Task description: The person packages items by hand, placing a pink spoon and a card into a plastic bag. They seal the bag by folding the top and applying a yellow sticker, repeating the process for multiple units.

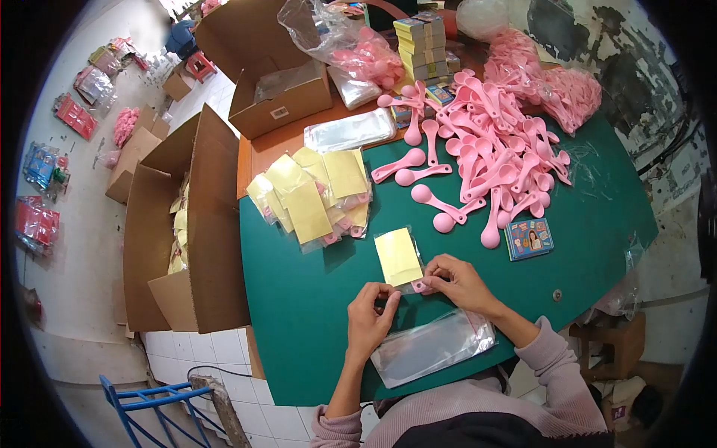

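A clear bag holding a yellow card (399, 256) and a pink piece lies on the green table in front of me. My left hand (373, 317) has its fingers pinched at the bag's lower left edge. At the lower right corner, beside the pink handle end (420, 286), my right hand (455, 282) pinches the bag. Just below both hands is a stack of empty clear bags (433, 347). A small stack of printed cards (529, 239) lies to the right, below a large pile of pink spoons (493, 142). Filled bags with yellow cards (308, 213) are heaped at the left.
An open cardboard box (220, 224) stands against the table's left side, with another box (280, 101) at the back left. More clear bags (351, 131) and stacked cards (420, 48) are at the back. A blue metal frame (153, 403) stands at lower left.
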Demonstrator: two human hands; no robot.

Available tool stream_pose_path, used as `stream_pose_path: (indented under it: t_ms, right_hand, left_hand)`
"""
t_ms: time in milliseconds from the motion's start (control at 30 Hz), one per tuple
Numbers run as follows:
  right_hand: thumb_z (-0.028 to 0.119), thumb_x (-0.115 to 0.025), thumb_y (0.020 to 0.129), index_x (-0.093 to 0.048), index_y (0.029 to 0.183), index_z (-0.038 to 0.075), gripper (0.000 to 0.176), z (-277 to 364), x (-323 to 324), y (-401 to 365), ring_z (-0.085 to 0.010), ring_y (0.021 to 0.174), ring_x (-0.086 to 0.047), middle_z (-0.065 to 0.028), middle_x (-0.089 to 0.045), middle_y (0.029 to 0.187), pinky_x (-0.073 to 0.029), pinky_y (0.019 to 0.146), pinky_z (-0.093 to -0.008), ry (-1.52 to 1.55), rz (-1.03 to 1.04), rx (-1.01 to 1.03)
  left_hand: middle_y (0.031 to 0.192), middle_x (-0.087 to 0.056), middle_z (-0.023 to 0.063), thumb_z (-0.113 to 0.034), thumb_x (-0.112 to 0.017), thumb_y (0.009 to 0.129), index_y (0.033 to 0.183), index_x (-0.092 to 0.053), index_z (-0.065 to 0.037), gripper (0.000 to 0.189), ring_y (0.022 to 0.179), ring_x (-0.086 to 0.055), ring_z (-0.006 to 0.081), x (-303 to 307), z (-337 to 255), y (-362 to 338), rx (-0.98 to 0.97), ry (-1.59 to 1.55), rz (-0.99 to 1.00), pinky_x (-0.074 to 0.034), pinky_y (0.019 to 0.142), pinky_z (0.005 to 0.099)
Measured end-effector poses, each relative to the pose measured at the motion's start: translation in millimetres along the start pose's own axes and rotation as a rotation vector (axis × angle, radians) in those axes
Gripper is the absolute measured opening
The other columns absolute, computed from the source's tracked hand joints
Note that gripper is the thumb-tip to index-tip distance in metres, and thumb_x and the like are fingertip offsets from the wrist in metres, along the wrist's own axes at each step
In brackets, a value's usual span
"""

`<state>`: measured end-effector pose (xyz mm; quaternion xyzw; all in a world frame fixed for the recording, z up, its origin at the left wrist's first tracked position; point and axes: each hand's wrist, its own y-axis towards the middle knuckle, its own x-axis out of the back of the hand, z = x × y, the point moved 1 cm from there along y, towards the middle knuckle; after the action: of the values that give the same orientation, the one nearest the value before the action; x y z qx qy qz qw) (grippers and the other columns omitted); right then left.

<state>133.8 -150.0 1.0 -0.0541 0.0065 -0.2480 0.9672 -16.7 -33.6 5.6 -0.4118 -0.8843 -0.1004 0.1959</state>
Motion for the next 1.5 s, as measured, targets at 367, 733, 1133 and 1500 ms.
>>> stream_pose_path:
  t_ms: [367, 733, 1133, 1500]
  right_hand:
    - [0.011, -0.065, 0.079, -0.046, 0.078, 0.001, 0.022, 16.2, -11.4, 3.6, -0.0082, 0.049, -0.057, -0.0044, -0.058, 0.062, -0.043, 0.04, -0.0203, -0.048, -0.157, -0.188]
    - [0.01, -0.063, 0.08, -0.053, 0.092, 0.001, 0.017, 13.2, -12.3, 1.6, -0.0067, 0.049, -0.055, -0.0028, -0.057, 0.063, -0.042, 0.039, -0.0198, -0.064, -0.123, -0.117]
    - [0.01, -0.063, 0.074, -0.052, 0.109, 0.003, 0.038, 26.6, 57.5, 42.2, -0.0277, 0.09, -0.052, -0.0134, -0.053, 0.093, -0.046, 0.07, -0.0326, -1.266, -0.267, 0.447]
    - [0.003, -0.053, 0.08, -0.055, 0.098, -0.002, 0.019, 19.1, 62.5, 39.1, -0.0272, 0.08, -0.057, -0.0147, -0.058, 0.083, -0.047, 0.068, -0.0355, -0.993, -0.479, 0.574]
  left_hand:
    - [0.068, -0.063, 0.0027, -0.011, -0.063, 0.082, 0.076, -0.06, 0.002, 0.014, 0.066, -0.058, 0.0058, 4.3, 0.3, 1.0, 0.272, -0.156, 0.019, -0.046, 0.06, 0.0195]
    - [0.09, -0.059, 0.0029, -0.005, -0.062, 0.08, 0.098, -0.054, -0.001, 0.02, 0.073, -0.056, 0.0073, 0.7, 9.3, -1.5, 0.259, -0.418, 0.01, -0.045, 0.059, 0.0199]
    - [0.107, -0.057, 0.013, -0.012, -0.065, 0.077, 0.111, -0.054, -0.004, 0.036, 0.081, -0.06, 0.025, 52.2, -46.2, 34.2, -0.282, 0.401, -0.294, -0.047, 0.068, 0.0313]
    - [0.078, -0.06, 0.0084, -0.012, -0.068, 0.073, 0.087, -0.055, -0.004, 0.021, 0.072, -0.062, 0.0227, -26.5, -36.3, 13.1, -0.329, 0.246, 0.739, -0.048, 0.063, 0.0304]
